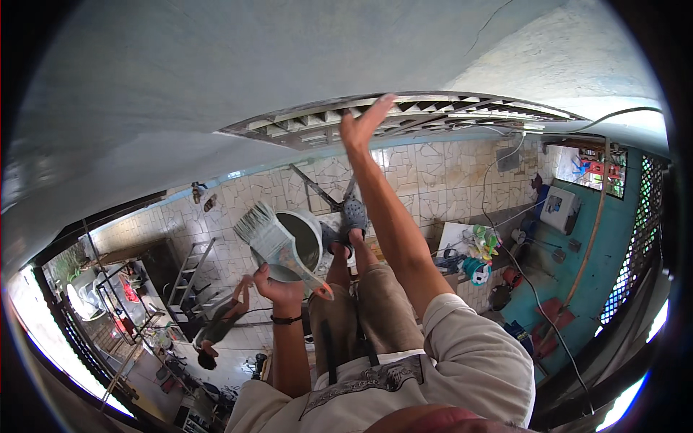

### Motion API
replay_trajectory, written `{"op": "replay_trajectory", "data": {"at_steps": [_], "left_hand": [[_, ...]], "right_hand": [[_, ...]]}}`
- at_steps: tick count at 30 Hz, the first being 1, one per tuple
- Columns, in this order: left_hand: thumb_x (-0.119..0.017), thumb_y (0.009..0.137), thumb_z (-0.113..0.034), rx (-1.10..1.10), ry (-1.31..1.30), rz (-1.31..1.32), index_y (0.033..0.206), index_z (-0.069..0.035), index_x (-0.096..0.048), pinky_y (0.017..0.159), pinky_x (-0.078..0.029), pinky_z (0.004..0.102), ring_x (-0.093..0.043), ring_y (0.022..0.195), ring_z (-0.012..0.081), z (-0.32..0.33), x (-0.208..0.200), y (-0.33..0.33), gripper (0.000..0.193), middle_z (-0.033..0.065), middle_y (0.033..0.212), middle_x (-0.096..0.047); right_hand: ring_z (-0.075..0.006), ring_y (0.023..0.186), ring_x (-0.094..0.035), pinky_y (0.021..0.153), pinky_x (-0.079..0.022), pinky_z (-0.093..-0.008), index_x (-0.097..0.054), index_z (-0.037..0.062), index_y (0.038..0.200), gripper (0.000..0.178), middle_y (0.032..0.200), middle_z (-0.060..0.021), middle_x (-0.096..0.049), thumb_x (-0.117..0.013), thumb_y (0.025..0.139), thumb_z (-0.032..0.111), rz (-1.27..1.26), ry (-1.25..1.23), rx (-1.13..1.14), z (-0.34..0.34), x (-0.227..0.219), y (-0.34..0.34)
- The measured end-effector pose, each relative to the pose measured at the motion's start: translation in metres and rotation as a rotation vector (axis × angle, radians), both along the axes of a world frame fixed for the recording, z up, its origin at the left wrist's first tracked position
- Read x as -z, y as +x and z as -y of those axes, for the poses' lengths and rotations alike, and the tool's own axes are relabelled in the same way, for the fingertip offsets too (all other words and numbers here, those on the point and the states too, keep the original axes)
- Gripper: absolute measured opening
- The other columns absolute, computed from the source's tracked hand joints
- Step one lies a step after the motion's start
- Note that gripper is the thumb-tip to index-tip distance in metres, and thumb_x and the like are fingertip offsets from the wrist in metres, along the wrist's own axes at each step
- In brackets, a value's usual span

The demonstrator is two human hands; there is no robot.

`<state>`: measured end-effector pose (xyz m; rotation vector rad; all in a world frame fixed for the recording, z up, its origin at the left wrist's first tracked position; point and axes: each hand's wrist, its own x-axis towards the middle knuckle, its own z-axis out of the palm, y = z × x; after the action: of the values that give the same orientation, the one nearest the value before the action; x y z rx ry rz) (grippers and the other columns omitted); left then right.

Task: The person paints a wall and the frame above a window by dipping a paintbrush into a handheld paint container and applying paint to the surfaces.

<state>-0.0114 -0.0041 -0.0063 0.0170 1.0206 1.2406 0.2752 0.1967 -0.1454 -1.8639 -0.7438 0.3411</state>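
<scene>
My left hand is closed at the near rim of a grey paint bucket, holding it in front of my legs. A wide paintbrush with pale, paint-coated bristles lies across the bucket's mouth, its orange-tipped handle pointing toward me. Grey-green paint or residue shows inside the bucket. High up, my right hand is stretched out with the thumb and fingers apart. It overlaps the louvered vent frame in the wall; whether it presses on it I cannot tell. No object shows in it.
Far below lies a stone-patterned tile floor. My feet in grey clogs stand high on a support mostly hidden beneath me. Another person is below left, near a ladder. Cables hang on the right beside a white cooler box.
</scene>
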Motion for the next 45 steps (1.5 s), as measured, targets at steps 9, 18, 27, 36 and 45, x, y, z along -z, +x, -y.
{"op": "replay_trajectory", "data": {"at_steps": [9, 18, 27, 36, 45], "left_hand": [[-0.053, 0.082, -0.041, -0.014, -0.009, -0.014, 0.130, -0.005, -0.054, 0.101, -0.041, 0.0399, -0.055, 0.118, 0.0266, -0.004, 0.000, -0.002, 0.060, 0.0096, 0.126, -0.058], [-0.056, 0.078, -0.032, -0.036, 0.016, 0.092, 0.136, -0.006, -0.051, 0.108, -0.037, 0.0430, -0.051, 0.126, 0.0286, 0.000, 0.002, -0.012, 0.064, 0.0098, 0.134, -0.056], [-0.055, 0.079, -0.033, -0.065, 0.020, 0.059, 0.137, -0.007, -0.051, 0.108, -0.037, 0.0430, -0.051, 0.126, 0.0279, 0.005, 0.010, -0.021, 0.064, 0.0087, 0.134, -0.056], [-0.055, 0.080, -0.033, -0.078, 0.069, 0.096, 0.136, -0.007, -0.052, 0.107, -0.037, 0.0424, -0.051, 0.124, 0.0278, 0.003, 0.004, -0.020, 0.062, 0.0091, 0.133, -0.056], [-0.055, 0.080, -0.036, -0.111, 0.013, 0.070, 0.135, -0.005, -0.052, 0.107, -0.037, 0.0428, -0.051, 0.125, 0.0289, 0.004, -0.001, -0.016, 0.063, 0.0101, 0.134, -0.056]], "right_hand": [[-0.0493, 0.149, 0.003, 0.121, -0.005, -0.0559, -0.004, -0.0162, 0.150, 0.105, 0.160, -0.0336, 0.001, -0.057, 0.062, 0.002, 0.190, -0.344, 0.101, -0.001, -0.005, -0.001], [-0.0484, 0.149, 0.001, 0.121, -0.008, -0.0532, -0.001, -0.0166, 0.150, 0.105, 0.160, -0.0336, 0.001, -0.060, 0.065, 0.004, 0.241, -0.286, 0.189, -0.004, -0.014, 0.011], [-0.0471, 0.150, -0.001, 0.122, -0.008, -0.0518, 0.000, -0.0156, 0.151, 0.108, 0.160, -0.0343, 0.002, -0.059, 0.062, 0.004, 0.358, -0.251, 0.188, 0.006, -0.020, 0.012], [-0.0465, 0.150, 0.002, 0.123, 0.000, -0.0493, -0.002, -0.0196, 0.148, 0.105, 0.158, -0.0369, 0.003, -0.059, 0.064, 0.008, 0.235, -0.257, 0.101, 0.005, -0.011, -0.001], [-0.0461, 0.150, 0.007, 0.122, 0.005, -0.0478, 0.001, -0.0203, 0.147, 0.111, 0.158, -0.0377, 0.006, -0.060, 0.059, 0.006, 0.089, -0.154, 0.015, 0.009, 0.007, 0.006]]}}
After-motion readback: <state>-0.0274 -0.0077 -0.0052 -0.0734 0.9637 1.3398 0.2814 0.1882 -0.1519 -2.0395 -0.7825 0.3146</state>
